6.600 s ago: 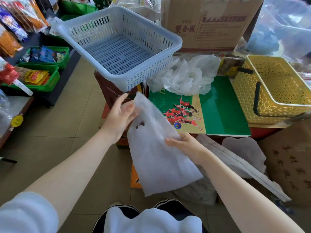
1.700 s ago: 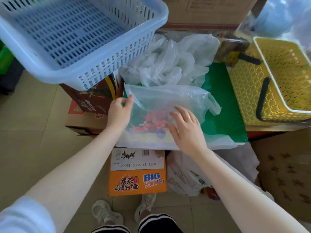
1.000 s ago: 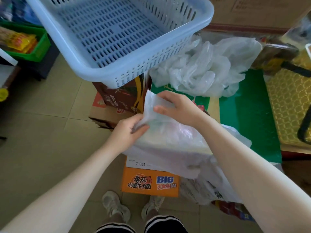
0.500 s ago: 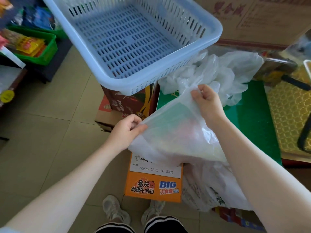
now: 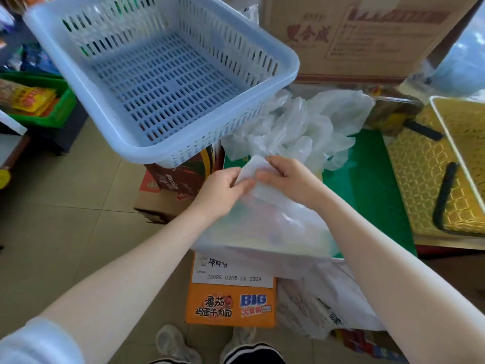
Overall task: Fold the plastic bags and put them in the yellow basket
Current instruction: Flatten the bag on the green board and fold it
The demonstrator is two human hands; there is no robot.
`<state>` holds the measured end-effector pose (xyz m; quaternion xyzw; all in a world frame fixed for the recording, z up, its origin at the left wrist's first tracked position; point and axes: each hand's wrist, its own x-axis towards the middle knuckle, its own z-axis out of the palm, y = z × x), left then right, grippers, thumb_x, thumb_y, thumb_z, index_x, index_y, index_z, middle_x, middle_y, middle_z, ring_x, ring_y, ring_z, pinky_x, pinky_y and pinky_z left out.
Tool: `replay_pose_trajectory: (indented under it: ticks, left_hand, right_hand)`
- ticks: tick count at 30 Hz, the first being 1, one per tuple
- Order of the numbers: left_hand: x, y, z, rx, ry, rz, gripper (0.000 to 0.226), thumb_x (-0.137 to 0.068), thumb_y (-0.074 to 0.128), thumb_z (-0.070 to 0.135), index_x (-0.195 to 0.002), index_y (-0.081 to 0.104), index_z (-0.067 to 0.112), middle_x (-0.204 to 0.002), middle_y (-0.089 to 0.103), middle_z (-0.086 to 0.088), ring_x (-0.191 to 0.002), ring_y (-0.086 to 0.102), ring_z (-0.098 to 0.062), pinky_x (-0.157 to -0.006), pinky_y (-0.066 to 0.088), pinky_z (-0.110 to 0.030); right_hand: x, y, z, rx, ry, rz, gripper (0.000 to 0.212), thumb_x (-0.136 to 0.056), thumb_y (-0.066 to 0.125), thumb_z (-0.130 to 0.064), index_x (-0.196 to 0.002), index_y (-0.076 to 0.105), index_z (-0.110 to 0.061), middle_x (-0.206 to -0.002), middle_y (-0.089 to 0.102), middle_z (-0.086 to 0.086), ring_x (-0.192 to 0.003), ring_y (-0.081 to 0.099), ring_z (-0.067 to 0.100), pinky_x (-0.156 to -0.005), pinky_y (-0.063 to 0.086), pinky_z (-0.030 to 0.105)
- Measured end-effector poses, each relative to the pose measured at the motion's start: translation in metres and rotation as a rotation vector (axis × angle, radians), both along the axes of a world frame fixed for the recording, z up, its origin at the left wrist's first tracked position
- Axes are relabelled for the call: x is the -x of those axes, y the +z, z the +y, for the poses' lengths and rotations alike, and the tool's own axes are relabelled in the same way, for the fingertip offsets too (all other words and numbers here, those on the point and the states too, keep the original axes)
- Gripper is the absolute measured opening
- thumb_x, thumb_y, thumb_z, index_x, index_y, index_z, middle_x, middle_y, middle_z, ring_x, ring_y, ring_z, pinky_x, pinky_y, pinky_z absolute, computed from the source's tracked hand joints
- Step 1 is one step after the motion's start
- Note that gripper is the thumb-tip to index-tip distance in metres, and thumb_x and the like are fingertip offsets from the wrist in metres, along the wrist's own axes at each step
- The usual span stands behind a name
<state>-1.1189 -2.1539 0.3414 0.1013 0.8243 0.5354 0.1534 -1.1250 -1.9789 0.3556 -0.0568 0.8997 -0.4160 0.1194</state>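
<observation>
A translucent white plastic bag [image 5: 265, 227] lies over the green board [image 5: 367, 185] in front of me, its near edge hanging past the board. My left hand [image 5: 220, 190] and my right hand [image 5: 286, 177] meet at the bag's upper left corner, and both pinch it there. Behind my hands sits a crumpled heap of more plastic bags [image 5: 301, 127]. The yellow basket [image 5: 425, 174] with black handles stands at the right edge of the view, only partly visible.
A pale blue slotted basket [image 5: 157, 74] juts out at the upper left, above stacked cartons. A large cardboard box [image 5: 354, 35] stands behind the heap. An orange noodle carton [image 5: 231, 303] and another bag lie below on the floor. Green bins [image 5: 39, 103] hold snacks at left.
My right hand has swung back left with the bag's corner and joined my left hand, laying the bag over on itself. Earlier the bag was spread flat on the board.
</observation>
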Motion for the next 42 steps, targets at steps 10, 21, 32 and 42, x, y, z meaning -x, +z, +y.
replay_pose_trajectory:
  ticks: [10,21,32,42]
  left_hand:
    - [0.002,-0.044,-0.007,0.088,0.449,-0.094,0.022,-0.098,0.040,0.027,-0.101,0.059,0.016,-0.094,0.064,-0.009,-0.091,0.059,-0.028,-0.073,0.044,-0.036]
    - [0.024,-0.039,0.063,0.509,-0.386,0.564,0.022,-0.081,0.069,0.018,-0.096,0.061,0.003,-0.130,0.049,-0.019,-0.123,0.043,-0.036,-0.103,0.033,-0.045]
    - [0.041,-0.037,0.080,0.571,-0.491,0.343,0.021,-0.089,0.055,0.038,-0.092,0.051,0.017,-0.087,0.054,0.007,-0.078,0.049,-0.017,-0.066,0.040,-0.032]
    - [0.043,-0.016,0.054,0.668,-0.489,0.450,0.031,-0.092,0.051,0.032,-0.097,0.063,0.005,-0.095,0.052,-0.007,-0.096,0.048,-0.022,-0.081,0.036,-0.033]
  right_hand:
    - [-0.032,-0.016,0.100,-0.261,0.034,-0.210,0.029,-0.087,0.061,-0.020,-0.074,0.053,0.005,-0.064,0.043,0.008,-0.061,0.037,0.017,-0.056,0.028,0.030]
    - [-0.029,-0.022,0.116,-0.312,0.066,-0.010,0.028,-0.097,0.046,-0.025,-0.083,0.056,-0.002,-0.075,0.059,0.015,-0.067,0.048,0.025,-0.063,0.037,0.034]
    - [-0.038,-0.030,0.143,-0.288,0.051,0.094,0.019,-0.093,0.051,-0.028,-0.106,0.048,-0.013,-0.078,0.060,0.006,-0.060,0.046,0.019,-0.062,0.037,0.034]
    - [-0.035,-0.038,0.137,-0.398,0.099,-0.109,0.031,-0.081,0.068,-0.036,-0.104,0.059,-0.017,-0.100,0.062,0.001,-0.093,0.056,0.022,-0.085,0.040,0.034]
